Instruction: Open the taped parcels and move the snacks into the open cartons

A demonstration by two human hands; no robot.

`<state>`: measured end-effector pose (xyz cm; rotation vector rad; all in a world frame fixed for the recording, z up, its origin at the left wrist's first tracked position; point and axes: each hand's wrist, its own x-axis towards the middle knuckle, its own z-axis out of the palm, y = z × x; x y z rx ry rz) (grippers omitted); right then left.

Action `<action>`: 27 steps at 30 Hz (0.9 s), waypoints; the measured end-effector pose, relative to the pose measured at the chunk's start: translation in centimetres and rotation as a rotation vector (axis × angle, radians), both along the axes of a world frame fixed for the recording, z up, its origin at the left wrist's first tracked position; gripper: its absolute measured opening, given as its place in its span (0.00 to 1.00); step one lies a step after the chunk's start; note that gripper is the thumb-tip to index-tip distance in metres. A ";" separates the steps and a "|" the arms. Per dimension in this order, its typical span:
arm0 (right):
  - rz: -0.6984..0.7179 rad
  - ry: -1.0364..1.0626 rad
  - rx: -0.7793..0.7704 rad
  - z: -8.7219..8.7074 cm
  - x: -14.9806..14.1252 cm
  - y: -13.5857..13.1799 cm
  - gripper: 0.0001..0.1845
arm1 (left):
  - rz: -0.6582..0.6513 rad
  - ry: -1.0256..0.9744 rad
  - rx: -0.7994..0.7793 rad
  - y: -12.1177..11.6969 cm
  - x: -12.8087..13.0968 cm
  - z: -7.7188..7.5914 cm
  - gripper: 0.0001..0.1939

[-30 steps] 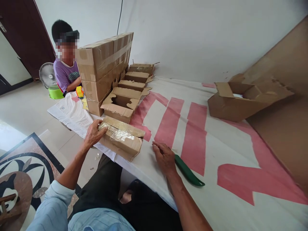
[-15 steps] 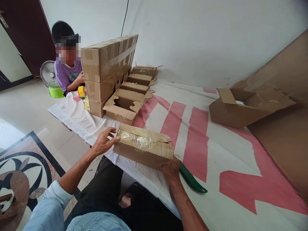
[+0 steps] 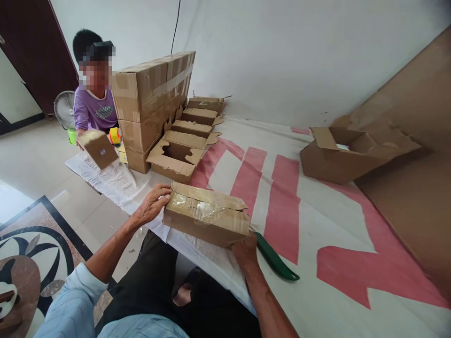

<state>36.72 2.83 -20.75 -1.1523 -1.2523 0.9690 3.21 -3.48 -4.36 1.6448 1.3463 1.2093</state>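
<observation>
A long taped cardboard box (image 3: 206,214) is held between both hands, lifted a little above the white and red sheet (image 3: 317,220). My left hand (image 3: 152,205) curls round its left end. My right hand (image 3: 244,248) grips its lower right corner from beneath, with most fingers hidden under the box. A green curved tool (image 3: 275,258) lies on the sheet just right of my right hand.
Sealed cartons (image 3: 151,101) are stacked at the back left, with several open boxes (image 3: 176,157) in a row beside them. A person in a purple shirt (image 3: 93,110) sits behind, and a small box (image 3: 97,148) blurs in the air near them. Another open carton (image 3: 347,152) lies at right beside large cardboard sheets (image 3: 416,155).
The taped box went from lying at my left to being lifted and held at both ends. My right hand left the sheet and took its right corner. A small box appeared near the seated person.
</observation>
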 end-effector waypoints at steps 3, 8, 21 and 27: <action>0.010 0.008 0.003 0.0 -0.1 0.1 0.20 | -0.041 -0.067 -0.094 0.4 -0.7 0.1 0.22; 0.018 0.024 0.042 0.9 -0.6 0.3 0.20 | -0.076 -0.024 -0.068 2.0 -1.6 0.4 0.13; 0.025 -0.006 0.107 2.6 -1.4 0.5 0.25 | -0.218 0.137 -0.079 3.2 -2.2 2.3 0.21; 0.038 -0.003 0.111 2.5 -1.3 0.7 0.21 | -0.275 0.157 -0.118 3.0 -2.2 3.2 0.26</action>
